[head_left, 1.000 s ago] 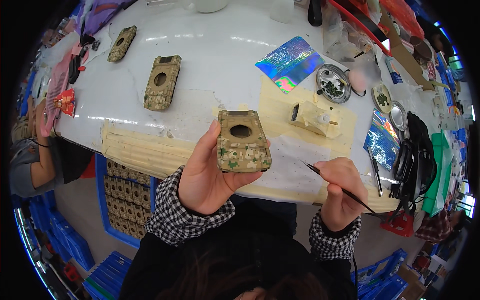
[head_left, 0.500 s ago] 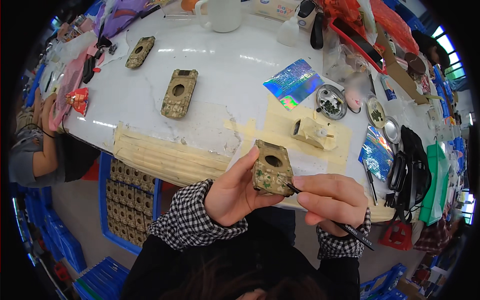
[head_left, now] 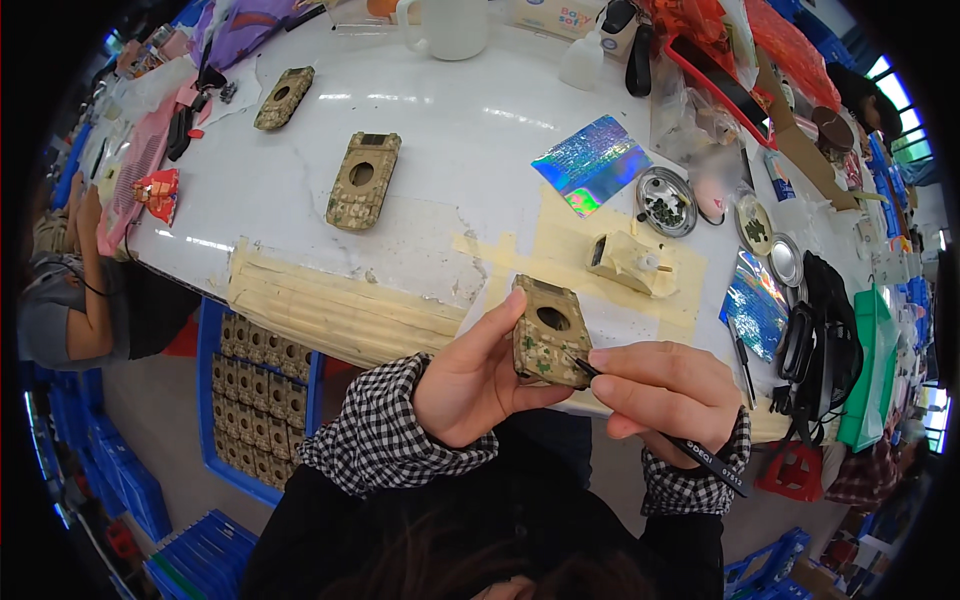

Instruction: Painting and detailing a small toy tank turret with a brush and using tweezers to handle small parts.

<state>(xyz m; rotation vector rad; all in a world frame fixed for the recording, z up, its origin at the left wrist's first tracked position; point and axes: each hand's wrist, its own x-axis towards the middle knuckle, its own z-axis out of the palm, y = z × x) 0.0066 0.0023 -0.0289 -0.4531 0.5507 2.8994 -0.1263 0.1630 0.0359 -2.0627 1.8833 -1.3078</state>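
In my left hand (head_left: pixel 462 388) is a small camouflage-painted tank hull (head_left: pixel 545 352), gripped by its sides with the thumb along its left edge. Its round hole faces up. Small bright green patches show on the hull's near end. My right hand (head_left: pixel 672 388) pinches slim black tweezers (head_left: pixel 708 462), whose tip is at the hull's near right part. Whether the tip grips anything is too small to tell. Two similar hulls, one nearer (head_left: pixel 362 195) and one farther (head_left: pixel 284 98), lie on the table to the left.
Beyond my hands stands a tape-covered block (head_left: pixel 632 265). Round metal dishes, one with dark green bits (head_left: pixel 665 208), lie right. Iridescent sheets (head_left: pixel 590 165), a black bag (head_left: pixel 825 340) and a white jug (head_left: pixel 448 28) are around. A blue crate (head_left: pixel 212 440) holds several hulls below left. Another person (head_left: pixel 75 310) sits left.
The hull has tilted slightly in my left hand and sits a little farther right in view. The tweezers' tip has stayed near its lower right part.
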